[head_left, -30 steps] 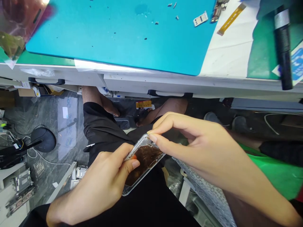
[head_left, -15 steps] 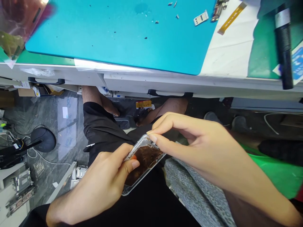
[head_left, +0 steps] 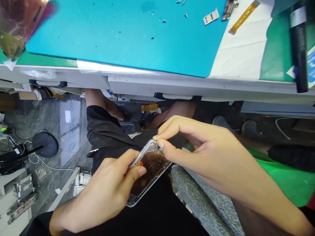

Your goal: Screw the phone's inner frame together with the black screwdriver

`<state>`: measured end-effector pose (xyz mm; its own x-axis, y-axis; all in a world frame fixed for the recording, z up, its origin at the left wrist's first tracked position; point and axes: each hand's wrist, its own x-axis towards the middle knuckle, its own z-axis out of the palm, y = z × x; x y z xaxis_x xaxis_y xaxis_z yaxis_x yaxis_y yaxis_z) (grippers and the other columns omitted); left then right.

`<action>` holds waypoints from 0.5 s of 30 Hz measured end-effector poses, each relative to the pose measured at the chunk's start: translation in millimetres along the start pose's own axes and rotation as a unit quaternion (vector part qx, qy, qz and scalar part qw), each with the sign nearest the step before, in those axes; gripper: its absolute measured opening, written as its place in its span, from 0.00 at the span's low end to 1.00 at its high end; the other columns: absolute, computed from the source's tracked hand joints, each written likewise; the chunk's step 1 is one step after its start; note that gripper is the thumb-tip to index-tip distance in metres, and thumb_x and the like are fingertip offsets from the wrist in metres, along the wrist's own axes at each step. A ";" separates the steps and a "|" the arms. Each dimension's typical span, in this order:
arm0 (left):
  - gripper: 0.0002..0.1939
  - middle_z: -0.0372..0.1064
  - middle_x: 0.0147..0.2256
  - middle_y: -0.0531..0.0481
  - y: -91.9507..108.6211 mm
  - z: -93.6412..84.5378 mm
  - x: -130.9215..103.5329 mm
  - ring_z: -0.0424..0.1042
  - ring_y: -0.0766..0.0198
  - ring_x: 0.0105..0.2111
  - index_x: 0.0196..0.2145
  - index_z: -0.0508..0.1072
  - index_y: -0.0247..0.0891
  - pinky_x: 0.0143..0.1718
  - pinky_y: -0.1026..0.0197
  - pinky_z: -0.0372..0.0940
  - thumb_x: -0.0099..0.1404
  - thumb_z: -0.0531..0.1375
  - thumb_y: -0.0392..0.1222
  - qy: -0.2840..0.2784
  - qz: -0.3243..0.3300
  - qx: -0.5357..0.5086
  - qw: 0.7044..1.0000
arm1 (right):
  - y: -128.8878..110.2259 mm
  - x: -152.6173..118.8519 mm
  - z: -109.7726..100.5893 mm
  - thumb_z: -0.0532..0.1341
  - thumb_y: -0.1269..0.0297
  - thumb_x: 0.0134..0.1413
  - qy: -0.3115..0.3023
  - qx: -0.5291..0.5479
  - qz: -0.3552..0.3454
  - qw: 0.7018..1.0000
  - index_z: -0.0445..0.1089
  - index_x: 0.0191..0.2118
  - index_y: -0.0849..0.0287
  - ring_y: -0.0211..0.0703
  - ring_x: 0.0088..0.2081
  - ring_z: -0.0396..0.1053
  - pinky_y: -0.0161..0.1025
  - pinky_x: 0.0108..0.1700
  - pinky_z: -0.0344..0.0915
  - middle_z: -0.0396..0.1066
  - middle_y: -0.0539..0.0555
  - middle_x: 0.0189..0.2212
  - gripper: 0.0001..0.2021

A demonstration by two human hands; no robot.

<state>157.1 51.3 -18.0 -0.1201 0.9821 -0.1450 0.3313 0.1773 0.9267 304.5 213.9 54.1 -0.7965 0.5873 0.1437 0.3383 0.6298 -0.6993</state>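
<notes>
Above my lap, a phone frame (head_left: 150,168) with a silver rim and a dark brown inner face is held at a slant. My left hand (head_left: 108,188) is closed round its left side, thumb lying over the inner face. At the upper corner of the frame, my right hand (head_left: 194,144) pinches with thumb and forefinger; the tips touch the rim there. Whether a small part sits between those fingertips I cannot make out. Something orange shows beside my left thumb.
A blue mat (head_left: 128,36) with small scraps lies on the bench. On it is a metal tray-like piece (head_left: 211,17); nearby are an orange flex cable (head_left: 243,17) and a black cylindrical tool (head_left: 299,49). Drawer handles (head_left: 177,97) jut out below. A green bag (head_left: 287,180) is at right.
The phone frame tilts very slightly in my hands. Both hands keep their grip in nearly the same place, and the bench view shifts a little.
</notes>
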 end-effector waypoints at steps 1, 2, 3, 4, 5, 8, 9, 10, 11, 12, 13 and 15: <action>0.11 0.63 0.28 0.62 -0.4 -0.1 -0.2 0.64 0.68 0.27 0.44 0.71 0.47 0.30 0.63 0.57 0.83 0.52 0.49 -0.001 -0.001 0.001 1.000 | 0.3 -0.4 -0.4 0.65 0.66 0.62 0.000 0.000 -0.001 1.000 0.71 0.30 0.53 0.38 0.35 0.72 0.36 0.34 0.65 0.76 0.46 0.32 0.08; 0.11 0.64 0.29 0.61 -0.7 -0.3 -0.6 0.64 0.68 0.28 0.44 0.71 0.47 0.30 0.63 0.56 0.83 0.51 0.50 -0.001 -0.003 0.003 1.000 | 0.3 -1.0 -1.1 0.65 0.66 0.62 -0.003 0.003 -0.002 1.000 0.72 0.30 0.53 0.37 0.35 0.73 0.36 0.35 0.65 0.76 0.46 0.32 0.08; 0.11 0.65 0.29 0.61 -0.9 -0.5 -1.1 0.65 0.68 0.28 0.45 0.71 0.47 0.30 0.63 0.56 0.83 0.51 0.50 0.000 -0.003 0.005 1.000 | 0.3 -1.9 -2.0 0.65 0.66 0.62 -0.007 0.006 -0.001 1.000 0.72 0.30 0.53 0.37 0.35 0.73 0.36 0.36 0.65 0.76 0.46 0.33 0.08; 0.12 0.65 0.29 0.61 -0.8 -0.7 -1.7 0.65 0.68 0.29 0.45 0.71 0.47 0.30 0.63 0.57 0.83 0.51 0.50 0.001 -0.003 0.008 1.000 | 0.2 -3.0 -3.1 0.65 0.65 0.63 -0.012 0.009 0.003 1.000 0.73 0.30 0.53 0.38 0.35 0.73 0.36 0.36 0.66 0.76 0.46 0.33 0.09; 0.12 0.66 0.30 0.61 -0.6 -0.8 -2.2 0.65 0.67 0.29 0.45 0.71 0.47 0.30 0.64 0.57 0.83 0.51 0.50 0.003 -0.001 0.013 1.000 | 0.1 -4.4 -4.4 0.66 0.63 0.64 -0.019 0.011 0.008 1.000 0.74 0.30 0.52 0.38 0.36 0.74 0.36 0.37 0.66 0.77 0.46 0.33 0.09; 0.11 0.68 0.31 0.61 1.7 -0.7 -2.6 0.67 0.68 0.30 0.46 0.71 0.48 0.32 0.64 0.58 0.83 0.51 0.49 0.009 0.011 0.023 1.000 | -0.8 -8.3 -7.9 0.67 0.57 0.65 -0.017 0.016 0.020 1.000 0.77 0.33 0.50 0.41 0.39 0.75 0.36 0.38 0.68 0.79 0.47 0.36 0.09; 0.10 0.68 0.31 0.61 2.8 -0.6 -2.5 0.67 0.68 0.30 0.46 0.71 0.48 0.32 0.64 0.58 0.83 0.51 0.48 0.010 0.014 0.025 1.000 | -1.4 -9.2 -8.7 0.67 0.56 0.65 -0.011 0.014 0.023 1.000 0.77 0.33 0.50 0.41 0.40 0.76 0.37 0.38 0.68 0.79 0.47 0.36 0.09; 0.10 0.69 0.31 0.61 3.9 -0.5 -2.2 0.68 0.68 0.30 0.46 0.70 0.48 0.32 0.64 0.58 0.83 0.51 0.48 0.010 0.018 0.026 0.999 | -2.1 -9.5 -9.2 0.68 0.56 0.64 -0.005 0.013 0.026 1.000 0.77 0.32 0.50 0.42 0.40 0.76 0.37 0.38 0.68 0.79 0.47 0.36 0.09; 0.10 0.69 0.32 0.61 4.9 -0.4 -1.8 0.68 0.68 0.30 0.46 0.70 0.48 0.32 0.64 0.58 0.83 0.51 0.48 0.010 0.020 0.027 0.999 | -3.0 -9.4 -9.4 0.68 0.56 0.64 0.000 0.012 0.029 1.000 0.77 0.32 0.50 0.43 0.39 0.76 0.38 0.37 0.68 0.79 0.47 0.36 0.09; 0.09 0.70 0.32 0.61 5.7 -0.3 -1.5 0.68 0.68 0.30 0.46 0.70 0.48 0.32 0.64 0.58 0.83 0.51 0.48 0.010 0.021 0.028 0.999 | -4.0 -8.9 -9.4 0.68 0.57 0.64 0.002 0.012 0.033 0.999 0.76 0.31 0.51 0.43 0.38 0.75 0.38 0.37 0.68 0.79 0.48 0.35 0.09; 0.10 0.70 0.32 0.60 6.2 -0.3 -1.2 0.68 0.67 0.30 0.46 0.69 0.47 0.31 0.64 0.58 0.83 0.51 0.48 0.010 0.021 0.029 0.999 | -5.0 -8.0 -9.2 0.67 0.58 0.64 0.000 0.013 0.038 0.999 0.75 0.30 0.51 0.43 0.37 0.75 0.39 0.36 0.68 0.78 0.48 0.34 0.10; 0.10 0.69 0.31 0.60 6.5 -0.4 -0.6 0.68 0.67 0.30 0.45 0.69 0.47 0.31 0.64 0.58 0.83 0.51 0.48 0.010 0.019 0.026 0.999 | -6.5 -5.6 -8.4 0.67 0.60 0.63 -0.008 0.022 0.046 0.999 0.74 0.29 0.51 0.43 0.35 0.74 0.40 0.37 0.67 0.78 0.48 0.33 0.10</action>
<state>159.0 51.9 -11.8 -0.1257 0.9867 -0.1028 0.3847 0.1440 0.9117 311.0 210.8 63.7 -0.7713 0.6330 0.0666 0.3878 0.5503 -0.7395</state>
